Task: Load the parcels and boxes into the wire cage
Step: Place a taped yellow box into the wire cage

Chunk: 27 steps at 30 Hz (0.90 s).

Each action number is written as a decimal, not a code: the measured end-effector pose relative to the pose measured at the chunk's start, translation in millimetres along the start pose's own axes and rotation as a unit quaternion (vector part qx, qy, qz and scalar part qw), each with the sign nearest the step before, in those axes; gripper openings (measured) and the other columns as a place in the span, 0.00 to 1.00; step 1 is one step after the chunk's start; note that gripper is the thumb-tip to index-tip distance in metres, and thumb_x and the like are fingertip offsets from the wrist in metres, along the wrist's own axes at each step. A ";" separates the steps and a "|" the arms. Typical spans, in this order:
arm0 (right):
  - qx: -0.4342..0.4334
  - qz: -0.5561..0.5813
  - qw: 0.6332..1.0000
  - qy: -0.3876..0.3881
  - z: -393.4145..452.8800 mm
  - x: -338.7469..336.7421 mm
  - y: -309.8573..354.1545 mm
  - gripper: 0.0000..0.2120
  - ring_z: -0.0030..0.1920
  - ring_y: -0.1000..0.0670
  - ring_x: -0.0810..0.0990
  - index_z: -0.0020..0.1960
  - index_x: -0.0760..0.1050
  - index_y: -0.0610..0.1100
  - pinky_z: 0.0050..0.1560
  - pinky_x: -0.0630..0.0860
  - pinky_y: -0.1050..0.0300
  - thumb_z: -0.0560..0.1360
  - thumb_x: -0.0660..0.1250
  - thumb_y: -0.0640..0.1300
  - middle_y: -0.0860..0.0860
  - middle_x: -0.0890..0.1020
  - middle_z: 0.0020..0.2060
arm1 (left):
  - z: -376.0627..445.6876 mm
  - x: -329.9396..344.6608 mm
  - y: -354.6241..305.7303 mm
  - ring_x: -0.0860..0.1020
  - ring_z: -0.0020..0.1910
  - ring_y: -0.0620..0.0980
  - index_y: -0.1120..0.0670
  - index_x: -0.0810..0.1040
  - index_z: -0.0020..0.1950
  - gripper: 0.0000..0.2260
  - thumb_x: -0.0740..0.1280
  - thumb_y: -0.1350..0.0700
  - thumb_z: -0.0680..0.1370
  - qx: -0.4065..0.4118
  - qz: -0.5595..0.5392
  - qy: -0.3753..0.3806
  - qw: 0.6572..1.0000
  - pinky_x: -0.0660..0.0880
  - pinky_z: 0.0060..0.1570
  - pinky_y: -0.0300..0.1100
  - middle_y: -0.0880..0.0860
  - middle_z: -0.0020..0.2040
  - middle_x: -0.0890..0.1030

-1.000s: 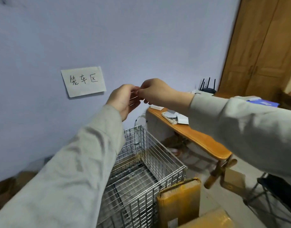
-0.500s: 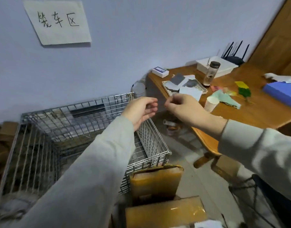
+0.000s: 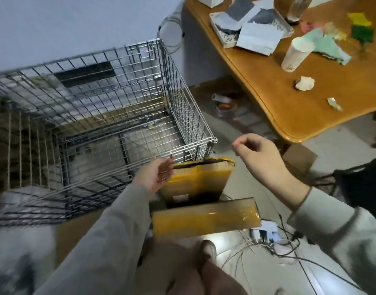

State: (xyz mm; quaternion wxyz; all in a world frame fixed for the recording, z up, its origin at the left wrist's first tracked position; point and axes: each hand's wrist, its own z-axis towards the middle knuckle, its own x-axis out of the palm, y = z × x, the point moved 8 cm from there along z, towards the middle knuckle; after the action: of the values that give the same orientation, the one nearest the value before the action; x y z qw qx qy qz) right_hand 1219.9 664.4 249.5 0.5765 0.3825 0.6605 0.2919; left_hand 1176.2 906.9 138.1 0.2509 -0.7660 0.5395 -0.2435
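Below, open-topped wire cage (image 3: 102,107), two tape-wrapped brown cardboard boxes (image 3: 196,180) beside it

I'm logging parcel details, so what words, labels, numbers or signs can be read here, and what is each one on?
No text can be read in this picture.
Upright box: a small pale label low on its front, too blurred to read.
Paper cup: a faint mark near its base, too small to read.
Flat box: only shiny tape, no print visible.
Wire cage: no sign or tag visible.
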 end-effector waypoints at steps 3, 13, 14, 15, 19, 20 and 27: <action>0.047 0.035 0.996 -0.067 1.9 -2.8 -53.8 0.05 0.38 0.57 0.77 0.44 0.80 0.45 0.45 0.73 0.68 0.75 0.65 0.41 0.52 0.80 0.36 | 31.5 -23.3 67.1 0.75 0.39 0.48 0.56 0.78 0.44 0.10 0.59 0.57 0.81 -0.046 0.014 -0.017 0.999 0.72 0.44 0.39 0.52 0.38 0.78; 0.179 0.121 0.955 -0.203 -5.3 14.0 -236.5 0.03 0.44 0.53 0.74 0.43 0.75 0.51 0.48 0.72 0.58 0.76 0.65 0.45 0.54 0.76 0.39 | 120.9 -113.6 214.5 0.77 0.49 0.55 0.56 0.77 0.49 0.07 0.63 0.54 0.79 -0.131 0.155 -0.166 0.965 0.72 0.52 0.46 0.56 0.48 0.79; 0.188 0.122 0.953 -0.205 -6.0 19.9 -249.6 0.04 0.45 0.52 0.74 0.41 0.74 0.51 0.49 0.72 0.57 0.75 0.65 0.45 0.54 0.77 0.39 | 126.1 -115.8 222.5 0.76 0.55 0.57 0.57 0.77 0.52 0.08 0.63 0.53 0.79 -0.138 0.191 -0.159 0.959 0.71 0.56 0.47 0.56 0.52 0.78; 0.194 0.126 0.951 -0.205 -5.4 25.6 -259.5 0.05 0.45 0.52 0.74 0.41 0.74 0.51 0.50 0.72 0.56 0.75 0.65 0.46 0.54 0.77 0.39 | 131.5 -117.1 227.6 0.75 0.58 0.58 0.57 0.77 0.55 0.10 0.62 0.52 0.79 -0.137 0.218 -0.153 0.954 0.70 0.60 0.48 0.57 0.55 0.77; 0.234 0.127 0.944 -0.197 -6.3 44.7 -297.9 0.09 0.40 0.54 0.73 0.52 0.77 0.42 0.45 0.71 0.60 0.75 0.64 0.45 0.52 0.75 0.39 | 160.8 -114.7 247.6 0.75 0.63 0.60 0.59 0.75 0.63 0.22 0.62 0.46 0.76 -0.136 0.267 -0.116 0.947 0.71 0.64 0.55 0.60 0.63 0.76; 0.244 0.126 0.942 -0.195 -6.1 47.9 -305.5 0.12 0.39 0.54 0.73 0.55 0.77 0.40 0.42 0.71 0.61 0.75 0.64 0.45 0.51 0.75 0.39 | 161.2 -112.8 249.2 0.74 0.63 0.59 0.59 0.75 0.61 0.19 0.61 0.47 0.77 -0.144 0.265 -0.119 0.946 0.70 0.65 0.55 0.59 0.62 0.76; 0.293 0.099 0.936 -0.169 -8.7 56.7 -341.0 0.09 0.36 0.54 0.72 0.52 0.75 0.43 0.38 0.69 0.60 0.75 0.66 0.47 0.49 0.75 0.39 | 166.1 -107.6 256.9 0.72 0.64 0.61 0.61 0.72 0.66 0.18 0.60 0.51 0.81 -0.175 0.244 -0.139 0.944 0.66 0.68 0.54 0.63 0.63 0.74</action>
State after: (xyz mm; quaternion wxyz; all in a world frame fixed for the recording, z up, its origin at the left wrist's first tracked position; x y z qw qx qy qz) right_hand 1151.4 529.5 -61.4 0.5100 0.6414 0.5686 0.0722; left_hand 1070.0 954.1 -164.6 0.2372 -0.6693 0.7034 0.0321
